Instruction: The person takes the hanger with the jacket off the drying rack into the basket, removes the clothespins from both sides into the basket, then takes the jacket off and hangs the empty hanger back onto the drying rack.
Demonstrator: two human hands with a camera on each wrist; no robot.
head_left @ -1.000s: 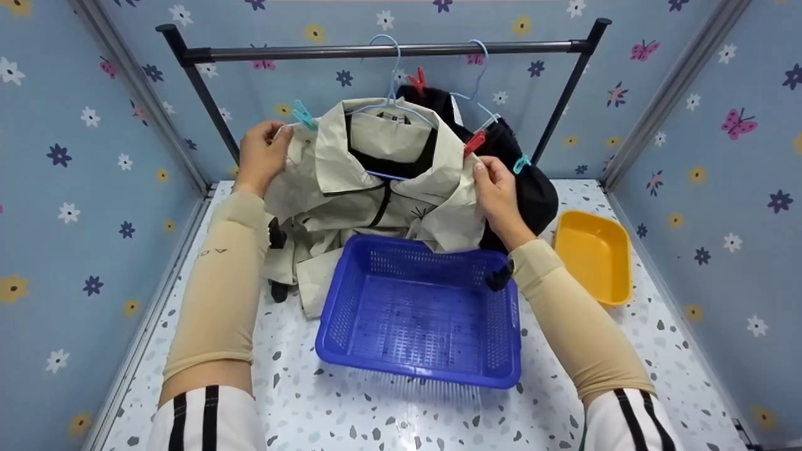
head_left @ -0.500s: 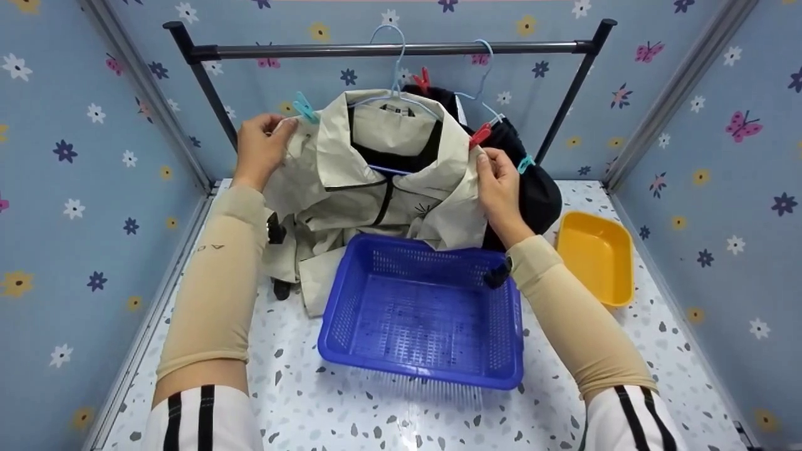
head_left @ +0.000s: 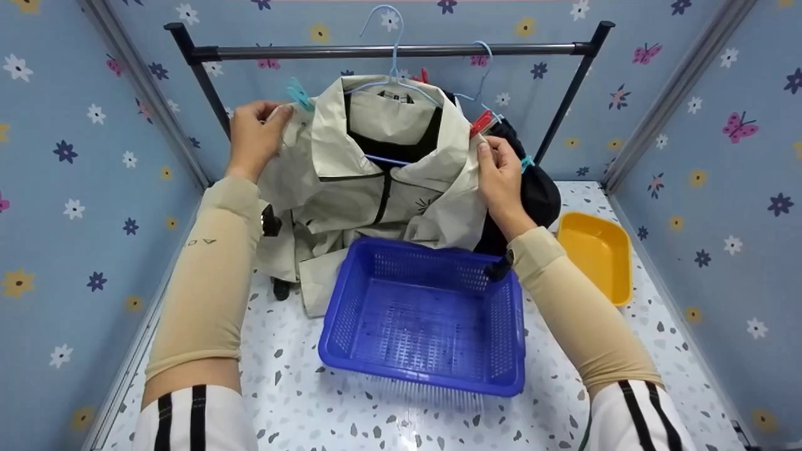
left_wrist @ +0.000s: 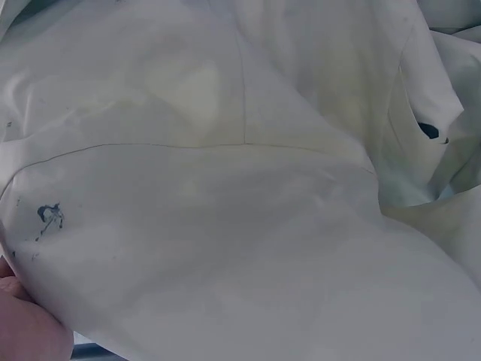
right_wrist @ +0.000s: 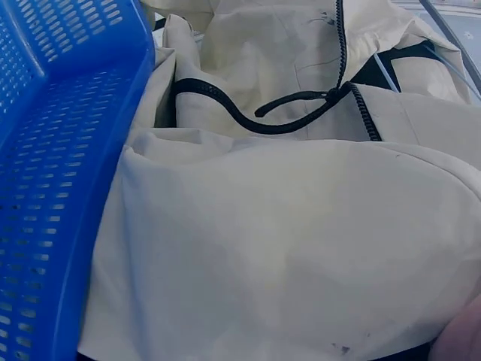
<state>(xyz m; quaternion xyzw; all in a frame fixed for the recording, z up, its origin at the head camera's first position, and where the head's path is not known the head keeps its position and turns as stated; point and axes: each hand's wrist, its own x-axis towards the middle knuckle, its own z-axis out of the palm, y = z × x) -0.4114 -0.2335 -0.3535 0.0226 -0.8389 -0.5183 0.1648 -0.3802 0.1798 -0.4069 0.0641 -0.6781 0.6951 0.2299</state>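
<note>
Jacket (head_left: pixel 344 207): cream and crinkled, front towards the viewer. Spreads a broad collar around a dark-lined neck opening, with a black zip below and a dark ray-like mark on the chest. Pinched near one shoulder by the left hand (head_left: pixel 255 141), near the other by the right hand (head_left: pixel 503 175). Bunches lower down, in loose folds behind the basket (head_left: pixel 420 378). Hanger (head_left: pixel 396 47): pale blue, set inside the collar, with upright hook reaching above the rail (head_left: pixel 301 52). At the shoulders: teal clip (head_left: pixel 299 94) beside the left hand, red clip (head_left: pixel 481 122) beside the right.
</note>
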